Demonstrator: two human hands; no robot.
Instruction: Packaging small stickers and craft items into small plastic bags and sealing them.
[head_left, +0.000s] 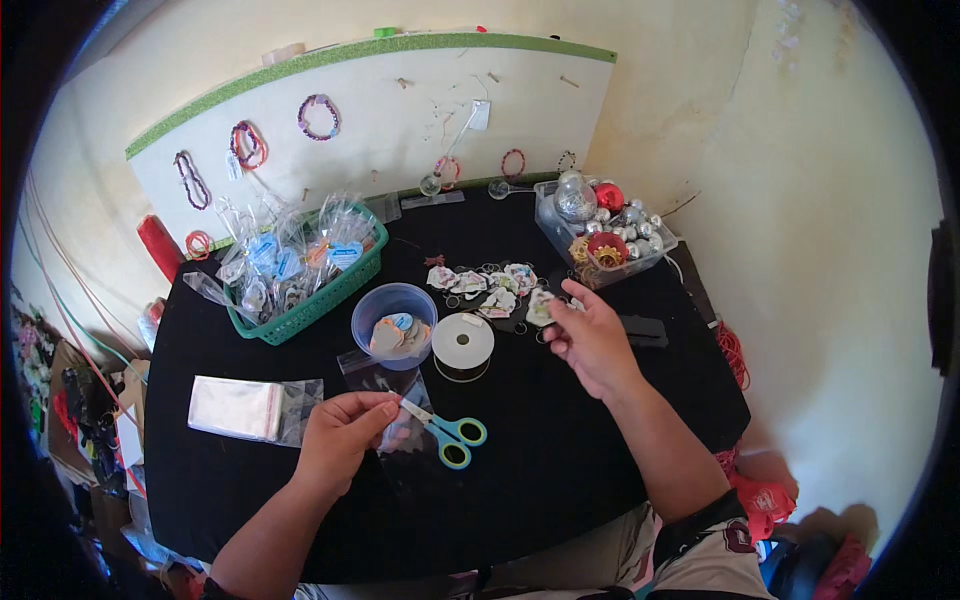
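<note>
My right hand (589, 337) has a small pale keychain charm (540, 307) at its thumb and fingers, over the right end of a pile of similar charms (499, 283) with metal rings. My left hand (352, 435) is raised with thumb and forefinger pinched together; whether something thin is between them cannot be told. Beside those fingertips lie scissors (450, 435) with blue and yellow-green handles, partly over a clear plastic bag (397, 442). A white ribbon spool (463, 349) stands between the hands, next to a blue plastic tub (361, 319) holding heart-shaped cards (397, 336).
A green basket (307, 319) of bagged items stands back left, a pack of clear bags (236, 409) in front. Back right is a clear container (555, 225) of silver and red baubles. A white board (360, 82) with bracelets leans behind. A dark flat object (643, 331) lies right.
</note>
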